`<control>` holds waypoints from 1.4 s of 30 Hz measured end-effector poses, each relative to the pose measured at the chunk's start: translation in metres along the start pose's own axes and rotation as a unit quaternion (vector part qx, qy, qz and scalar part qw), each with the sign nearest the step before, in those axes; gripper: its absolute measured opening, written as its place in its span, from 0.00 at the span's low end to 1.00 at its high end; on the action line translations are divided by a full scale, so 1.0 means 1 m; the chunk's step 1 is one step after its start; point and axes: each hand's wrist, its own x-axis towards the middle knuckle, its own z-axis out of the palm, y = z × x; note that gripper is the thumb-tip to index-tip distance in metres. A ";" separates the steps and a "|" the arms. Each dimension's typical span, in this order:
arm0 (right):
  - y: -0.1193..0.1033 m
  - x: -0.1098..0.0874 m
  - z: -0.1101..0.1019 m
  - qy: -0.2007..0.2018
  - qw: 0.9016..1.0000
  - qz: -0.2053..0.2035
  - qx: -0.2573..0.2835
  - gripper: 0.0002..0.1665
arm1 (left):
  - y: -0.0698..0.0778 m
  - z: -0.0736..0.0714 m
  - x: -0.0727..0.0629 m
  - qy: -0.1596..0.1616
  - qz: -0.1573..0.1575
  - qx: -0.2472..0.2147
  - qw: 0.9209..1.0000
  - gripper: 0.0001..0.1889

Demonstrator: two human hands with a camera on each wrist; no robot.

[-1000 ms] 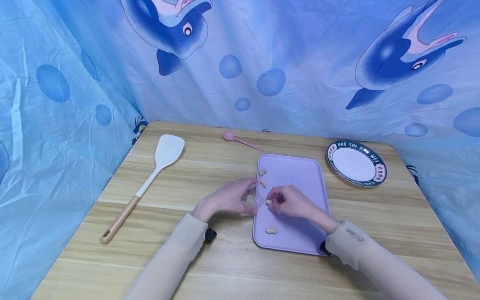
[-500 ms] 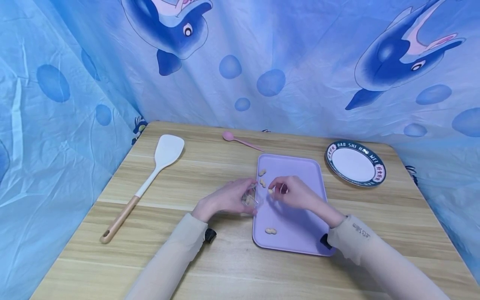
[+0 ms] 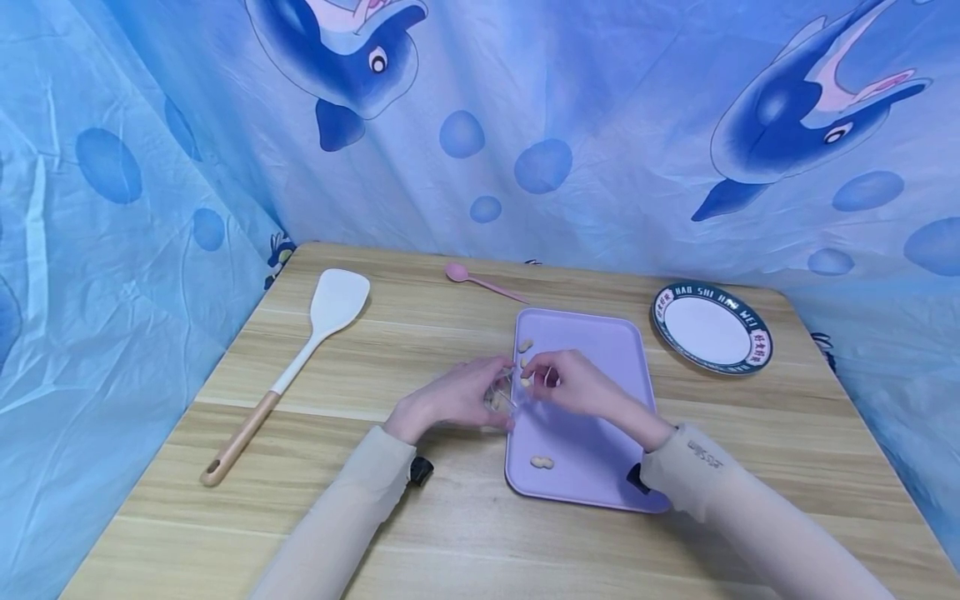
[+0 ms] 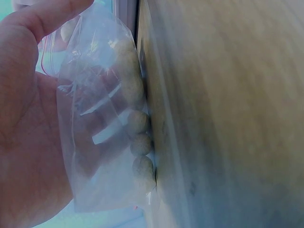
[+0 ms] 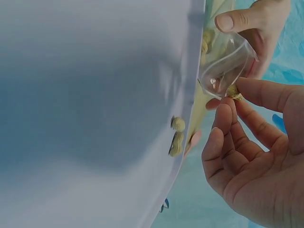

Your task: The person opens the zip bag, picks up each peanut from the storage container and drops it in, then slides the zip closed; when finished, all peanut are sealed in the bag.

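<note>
My left hand (image 3: 453,396) holds a clear plastic zip bag (image 4: 95,142) at the left rim of the lilac tray (image 3: 592,467). Several unshelled peanuts (image 4: 137,121) lie along the bag's lower side, close to the wooden table. The bag's mouth gapes toward the tray in the right wrist view. Between thumb and fingertips, my right hand (image 3: 577,383) pinches one peanut (image 5: 232,91) right at that mouth. On the tray, one peanut (image 3: 542,462) lies near the front left, and another peanut (image 3: 526,344) near the back left. A further one beside it is partly hidden by my right fingers.
A white spatula (image 3: 337,300) with a wooden handle lies at the table's left. Behind the tray is a pink spoon (image 3: 456,272). A plate (image 3: 705,329) with a dark green patterned rim sits at the back right. Blue dolphin-print curtain (image 3: 480,167) encloses the table.
My right hand has lifted the pinched peanut off the tray and brought it back and left to the bag's mouth. The left hand and bag have stayed in place.
</note>
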 end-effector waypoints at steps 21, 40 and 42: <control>-0.005 0.006 0.011 -0.015 1.000 -0.015 0.009 0.08 | -0.002 0.002 0.000 0.002 0.008 -0.001 1.000 0.43; -0.004 0.001 0.009 -0.004 1.000 -0.010 0.006 0.06 | 0.000 0.001 0.000 -0.003 -0.003 -0.001 1.000 0.45; -0.003 0.000 0.009 -0.002 1.000 -0.011 0.002 0.06 | 0.000 0.001 0.000 -0.003 -0.003 0.002 1.000 0.45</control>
